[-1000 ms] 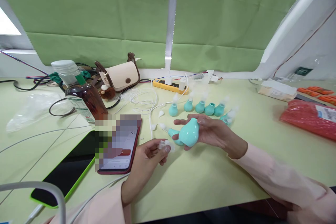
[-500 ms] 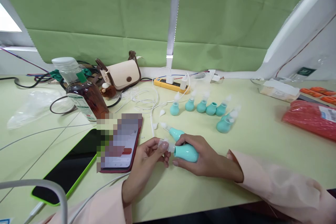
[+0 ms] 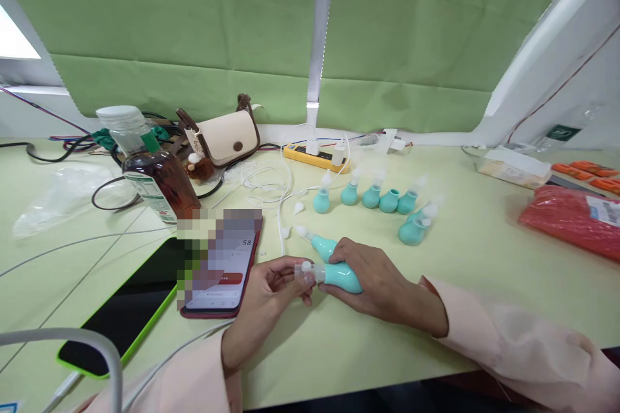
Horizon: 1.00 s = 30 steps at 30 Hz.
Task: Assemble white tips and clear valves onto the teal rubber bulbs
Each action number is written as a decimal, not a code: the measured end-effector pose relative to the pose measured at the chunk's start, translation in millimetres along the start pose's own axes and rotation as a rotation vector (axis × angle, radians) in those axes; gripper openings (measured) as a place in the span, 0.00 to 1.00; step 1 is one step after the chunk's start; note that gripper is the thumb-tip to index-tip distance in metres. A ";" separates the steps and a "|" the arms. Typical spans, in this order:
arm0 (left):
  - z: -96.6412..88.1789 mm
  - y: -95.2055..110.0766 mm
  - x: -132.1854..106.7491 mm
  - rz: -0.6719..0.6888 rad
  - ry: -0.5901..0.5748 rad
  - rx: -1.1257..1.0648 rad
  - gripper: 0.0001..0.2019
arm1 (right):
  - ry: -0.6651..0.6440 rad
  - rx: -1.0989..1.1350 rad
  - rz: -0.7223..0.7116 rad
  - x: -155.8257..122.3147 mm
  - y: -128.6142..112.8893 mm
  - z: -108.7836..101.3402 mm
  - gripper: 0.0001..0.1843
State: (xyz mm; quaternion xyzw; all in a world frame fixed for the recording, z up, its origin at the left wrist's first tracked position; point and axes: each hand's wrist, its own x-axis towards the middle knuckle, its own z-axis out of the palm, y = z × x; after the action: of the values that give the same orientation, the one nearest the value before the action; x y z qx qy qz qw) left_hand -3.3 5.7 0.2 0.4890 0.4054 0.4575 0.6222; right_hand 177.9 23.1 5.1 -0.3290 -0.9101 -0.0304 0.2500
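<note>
Moved in the past second: turquoise squeeze bulb [image 3: 344, 278], tipped from mouth-up onto its side, brought against translucent fitting [image 3: 318, 272]

Squeeze bulb: glossy, pear-shaped, mouth towards nine o'clock, held over the pale green tabletop [image 3: 310, 355]. Right hand [image 3: 380, 281]: fingers wrapped round the bulb, clamped on its body. Left hand [image 3: 276, 290]: thumb and forefinger pinched on the fitting, other fingers curled. Fitting: clear plastic, tubular, small round white knob; its collar meets the bulb's mouth, depth of seating not discernible.

Directions from the held bulb:
– Eleven o'clock, near: lying bulb [image 3: 321, 246], smooth, translucent tapered nozzle, partly hidden by the right hand.
– Twelve to one: row of five round-bellied bulbs [image 3: 371, 196], upright, the fourth from the left open-mouthed.
– Nine: smartphone in red case [image 3: 232, 297], flat, rectangular, screen lit.
– Ten: glass bottle [image 3: 162, 184], dark amber contents; cream handbag [image 3: 225, 135], smooth flap, brown trim.
– Two to three: red plastic package [image 3: 557, 219], shiny, crinkled.
</note>
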 end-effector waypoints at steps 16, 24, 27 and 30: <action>2.4 -2.4 -2.9 0.017 -0.001 0.090 0.12 | -0.322 0.735 0.437 9.6 -0.5 -18.2 0.20; 3.6 -0.4 -10.0 0.299 -0.096 0.444 0.07 | -0.670 1.070 0.608 13.3 8.0 -22.7 0.24; 1.9 0.5 -11.7 0.466 -0.172 0.611 0.07 | -0.797 1.176 0.683 14.5 11.3 -20.7 0.25; -0.7 -1.3 -12.9 0.599 -0.246 0.736 0.10 | -0.864 1.234 0.723 15.2 12.7 -17.6 0.25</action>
State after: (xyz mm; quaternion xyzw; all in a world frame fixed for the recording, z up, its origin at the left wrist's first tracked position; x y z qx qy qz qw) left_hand -6.9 -6.8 -0.4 0.8220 0.3053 0.3815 0.2924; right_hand 183.4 38.1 26.3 -0.3876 -0.6175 0.6844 0.0089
